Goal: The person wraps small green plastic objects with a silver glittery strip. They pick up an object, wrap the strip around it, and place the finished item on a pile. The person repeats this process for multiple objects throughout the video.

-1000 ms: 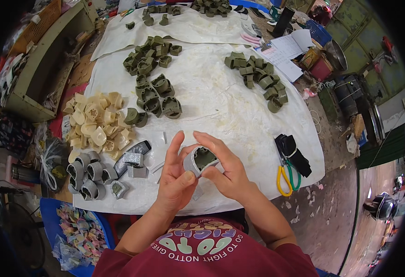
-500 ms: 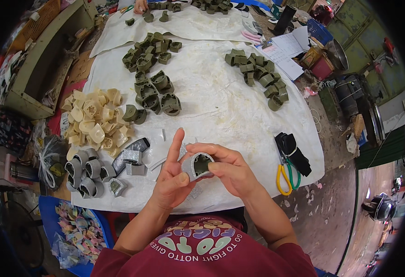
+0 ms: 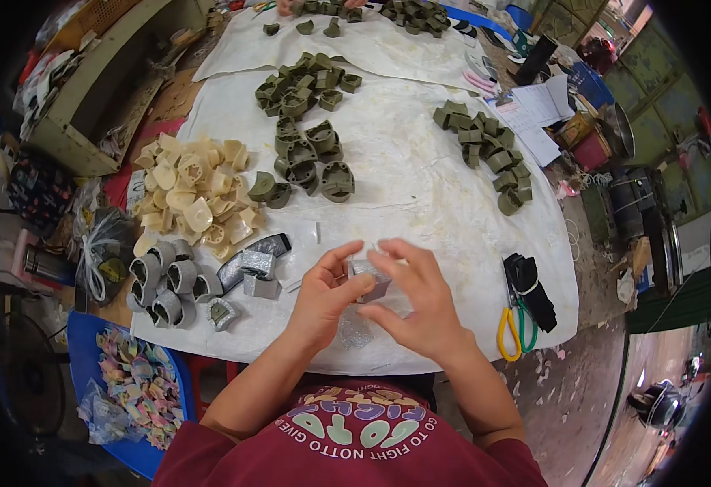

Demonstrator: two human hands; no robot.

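Observation:
My left hand (image 3: 327,294) grips a small hollow block covered in silver glitter sheet (image 3: 378,286), its thumb pressed on the near side. Around the block's right side curves my right hand (image 3: 422,304), its fingers and thumb spread apart; whether a fingertip touches the block I cannot tell. Below the hands a flat scrap of silver glitter sheet (image 3: 356,331) lies on the white table cover (image 3: 420,215). To the left stand several silver-covered hollow pieces (image 3: 181,277), two more silver pieces (image 3: 259,264) and a dark elongated tool (image 3: 272,245).
Cream plastic pieces (image 3: 197,215) are heaped at left; green hollow pieces (image 3: 302,154) cluster behind them, with more (image 3: 497,154) at right. Scissors (image 3: 508,333) lie beside a black cloth bundle (image 3: 531,284). A blue basin (image 3: 88,337) holds colourful scraps. Another person's hand (image 3: 285,6) shows at the far end.
The silver block has been turned, so its green hollow no longer faces up. My right fingers have spread away from it, and my left index finger has bent in. The whole view has shifted.

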